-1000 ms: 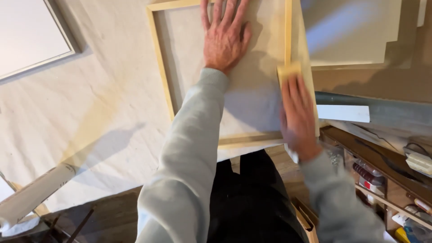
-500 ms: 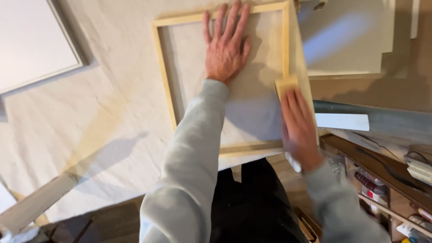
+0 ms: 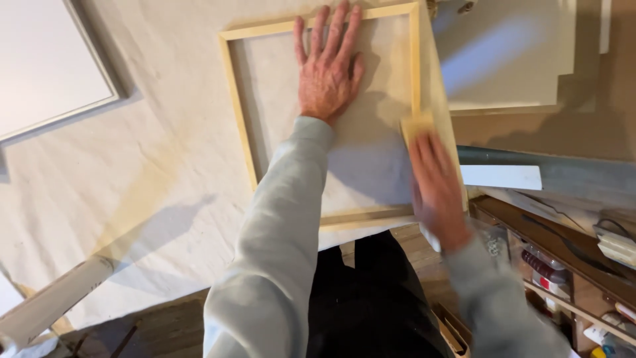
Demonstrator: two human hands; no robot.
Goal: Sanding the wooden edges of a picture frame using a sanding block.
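The wooden frame (image 3: 246,126) lies flat on the pale cloth (image 3: 132,185) in front of me, its right rail just beside the table's edge, and my left hand (image 3: 328,73) rests inside it with fingers spread flat on the canvas (image 3: 371,166). My right hand (image 3: 437,189), blurred, presses a small yellow sanding block (image 3: 416,126) against the right rail, fingers laid over it. A white panel (image 3: 46,66) lies well apart at the left, and a cluttered shelf (image 3: 570,265) sits lower right.
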